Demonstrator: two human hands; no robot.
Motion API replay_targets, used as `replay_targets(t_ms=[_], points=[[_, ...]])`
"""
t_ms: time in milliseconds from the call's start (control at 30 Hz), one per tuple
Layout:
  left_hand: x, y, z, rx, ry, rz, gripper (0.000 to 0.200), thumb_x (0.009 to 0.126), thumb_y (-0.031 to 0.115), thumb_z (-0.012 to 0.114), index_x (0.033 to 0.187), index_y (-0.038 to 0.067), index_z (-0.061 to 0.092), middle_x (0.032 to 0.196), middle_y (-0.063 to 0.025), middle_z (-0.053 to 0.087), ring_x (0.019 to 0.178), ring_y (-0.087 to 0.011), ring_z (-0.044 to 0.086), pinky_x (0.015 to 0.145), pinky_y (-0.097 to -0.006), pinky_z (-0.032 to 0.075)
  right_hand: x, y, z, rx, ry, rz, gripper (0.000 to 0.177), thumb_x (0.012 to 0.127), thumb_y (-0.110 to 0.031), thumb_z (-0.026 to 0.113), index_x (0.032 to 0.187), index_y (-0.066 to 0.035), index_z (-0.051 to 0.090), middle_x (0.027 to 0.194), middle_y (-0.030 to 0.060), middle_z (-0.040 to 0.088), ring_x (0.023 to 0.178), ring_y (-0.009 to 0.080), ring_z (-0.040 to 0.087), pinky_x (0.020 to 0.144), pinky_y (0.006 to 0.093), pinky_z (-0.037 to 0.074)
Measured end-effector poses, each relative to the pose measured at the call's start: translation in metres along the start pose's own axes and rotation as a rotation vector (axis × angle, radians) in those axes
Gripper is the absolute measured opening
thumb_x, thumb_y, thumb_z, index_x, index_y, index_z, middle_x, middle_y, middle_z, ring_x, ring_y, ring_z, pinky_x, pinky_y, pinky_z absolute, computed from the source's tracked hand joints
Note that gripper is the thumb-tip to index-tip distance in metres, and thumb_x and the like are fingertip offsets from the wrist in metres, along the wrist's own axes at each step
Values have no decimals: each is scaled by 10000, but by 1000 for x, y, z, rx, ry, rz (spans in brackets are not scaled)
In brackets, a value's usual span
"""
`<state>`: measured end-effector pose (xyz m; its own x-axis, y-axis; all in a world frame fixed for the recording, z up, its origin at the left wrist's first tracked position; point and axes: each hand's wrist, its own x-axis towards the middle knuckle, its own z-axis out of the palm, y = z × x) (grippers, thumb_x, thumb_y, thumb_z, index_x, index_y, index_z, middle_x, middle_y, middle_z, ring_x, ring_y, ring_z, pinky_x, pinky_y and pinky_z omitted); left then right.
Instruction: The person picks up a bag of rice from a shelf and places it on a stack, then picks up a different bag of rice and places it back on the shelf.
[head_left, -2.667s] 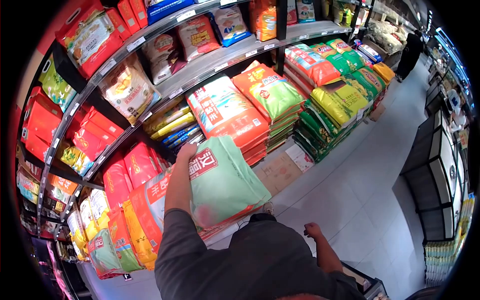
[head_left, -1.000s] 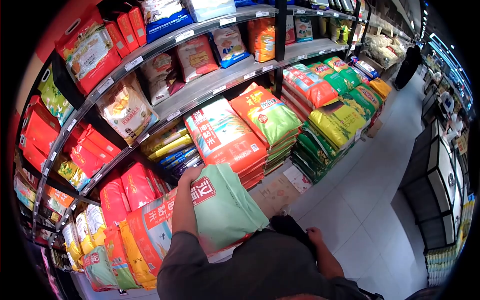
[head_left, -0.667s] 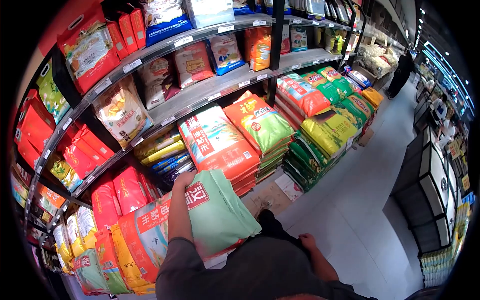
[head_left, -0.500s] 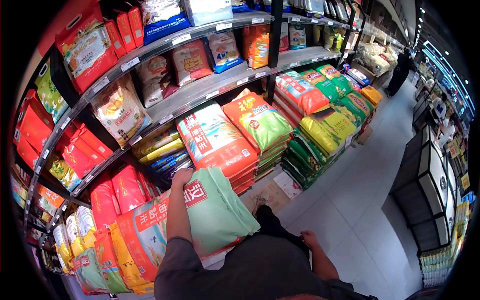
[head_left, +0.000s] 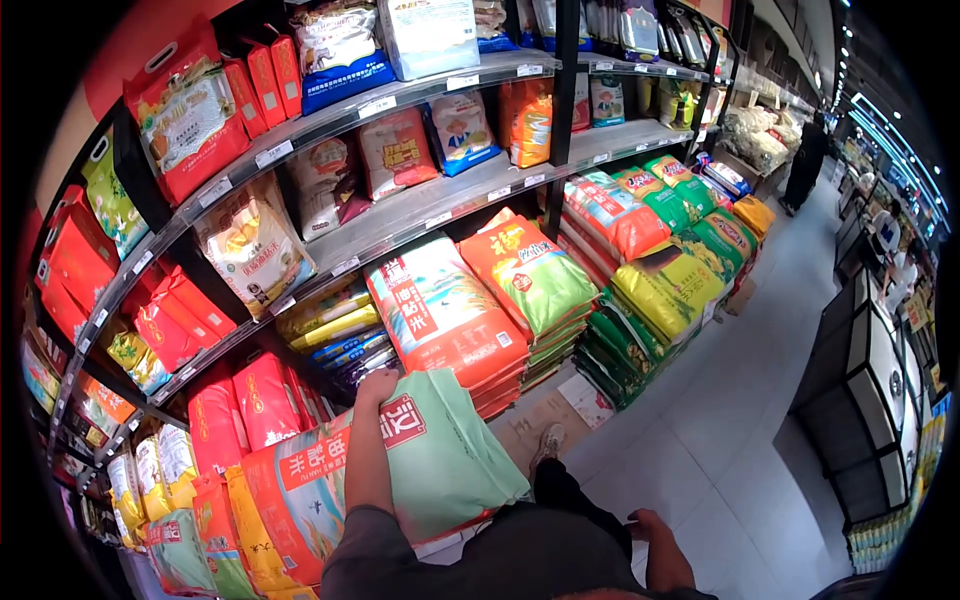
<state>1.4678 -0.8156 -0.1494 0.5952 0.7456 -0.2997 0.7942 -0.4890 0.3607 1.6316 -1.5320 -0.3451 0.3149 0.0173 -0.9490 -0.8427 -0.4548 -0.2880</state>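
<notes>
A pale green rice bag (head_left: 445, 455) with a red square label stands tilted in front of me, at the end of a row of upright bags. My left hand (head_left: 376, 388) is at its top left corner, the fingers closed over the edge and partly hidden. Against the green bag, on its left, leans an orange-red rice bag (head_left: 290, 490). Down by my right side hangs my right hand (head_left: 648, 527), holding nothing, its fingers loosely apart. Just beyond the green bag lies a stack of orange rice bags (head_left: 450, 315).
Shelves (head_left: 420, 195) of bagged rice curve around the left and back. Further stacks of green and yellow bags (head_left: 668, 285) lie at floor level. A flat cardboard piece (head_left: 535, 425) is by my shoe (head_left: 548, 445). White-fronted counters (head_left: 865, 400) line the right; a person in black (head_left: 806, 165) stands far off.
The view has shifted slightly, and my shoe now shows on the cardboard. My right hand has swung lower and to the right. My left hand stays on the green bag.
</notes>
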Motion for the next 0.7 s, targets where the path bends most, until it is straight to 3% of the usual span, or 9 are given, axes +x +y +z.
replay_targets(t_ms=[267,400,467,567,700], points=[[13,-19,13,-49,-14,-3,516,861,417,384,1158,66,618,1224,-198,575,1146,-357,540,997,-411,406,-19,-23,-6,-164,67,103,424,844,-138,539,1218,54,483,1109,281,592,878,414,643,720,532,561],[8,-13,12,-98,59,9,416,850,348,450,1044,51,669,1115,-215,618,1070,-356,582,941,-385,443,-14,-25,-10,-139,91,-15,409,820,-96,547,1187,75,489,1103,239,577,940,396,635,653,514,561],[2,-6,8,-111,74,6,420,851,352,446,1032,45,669,1108,-217,619,1062,-361,584,935,-390,446,-2,-30,-14,-194,95,41,372,814,-87,540,1144,82,499,1050,212,588,919,382,642,615,483,555],[-10,8,2,-112,124,-37,426,854,358,436,1020,39,663,1095,-221,620,1047,-373,586,923,-405,451,18,-31,-16,-228,133,21,293,811,-92,532,1042,88,534,936,211,614,824,383,661,562,461,547],[-28,40,-6,-73,224,-140,437,863,372,411,1029,42,645,1091,-226,618,1033,-395,581,914,-431,451,75,-39,-28,-316,178,-271,214,807,-116,531,746,81,586,616,163,597,496,312,634,399,396,505]])
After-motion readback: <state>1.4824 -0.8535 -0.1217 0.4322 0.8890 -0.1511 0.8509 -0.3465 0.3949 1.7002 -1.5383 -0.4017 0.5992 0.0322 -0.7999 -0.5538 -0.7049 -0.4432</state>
